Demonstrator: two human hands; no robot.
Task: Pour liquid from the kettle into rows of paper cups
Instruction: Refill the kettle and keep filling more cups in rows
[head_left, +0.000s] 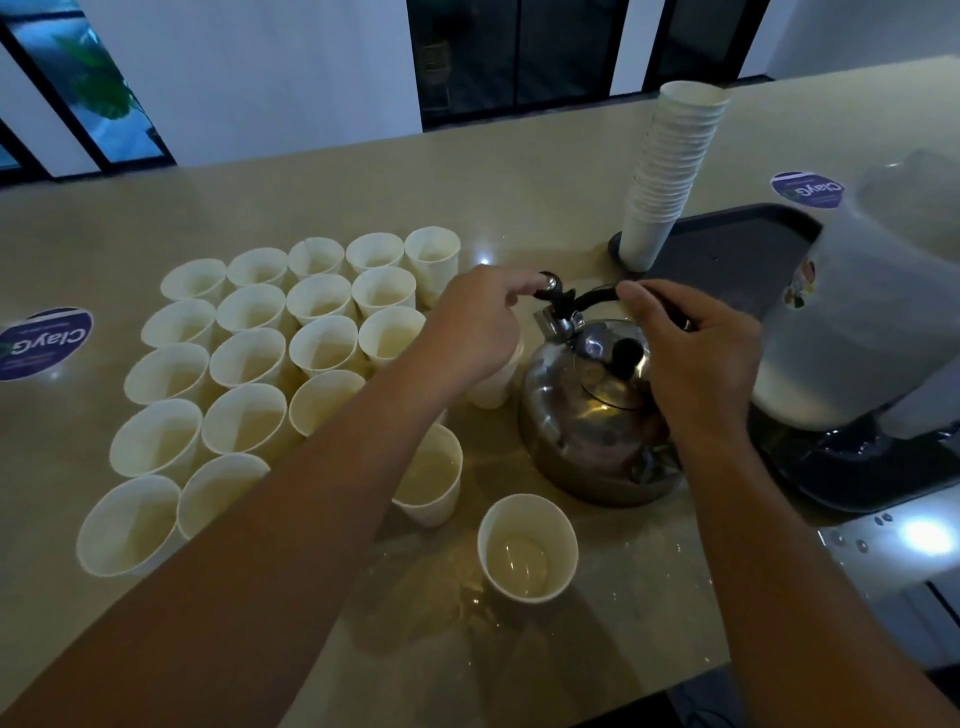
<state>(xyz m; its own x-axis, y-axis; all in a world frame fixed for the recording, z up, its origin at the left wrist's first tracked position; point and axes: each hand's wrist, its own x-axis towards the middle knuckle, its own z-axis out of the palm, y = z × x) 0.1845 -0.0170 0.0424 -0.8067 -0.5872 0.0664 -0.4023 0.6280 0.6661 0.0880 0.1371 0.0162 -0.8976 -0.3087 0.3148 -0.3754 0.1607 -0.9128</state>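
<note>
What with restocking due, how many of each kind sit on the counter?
loose paper cups, visible: 21
cup stack: 1
kettle: 1
tray: 1
jug: 1
round stickers: 2
Total: 27

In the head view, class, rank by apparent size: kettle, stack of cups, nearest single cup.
1. kettle
2. stack of cups, though farther away, so unsure
3. nearest single cup

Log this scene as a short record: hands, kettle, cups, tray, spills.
left hand: fingertips on the spout cap
right hand: grips the kettle handle
kettle: steel, upright on the counter, lid on
paper cups: rows left of kettle
cup stack: on the dark tray
spills: droplets near the nearest cup
</note>
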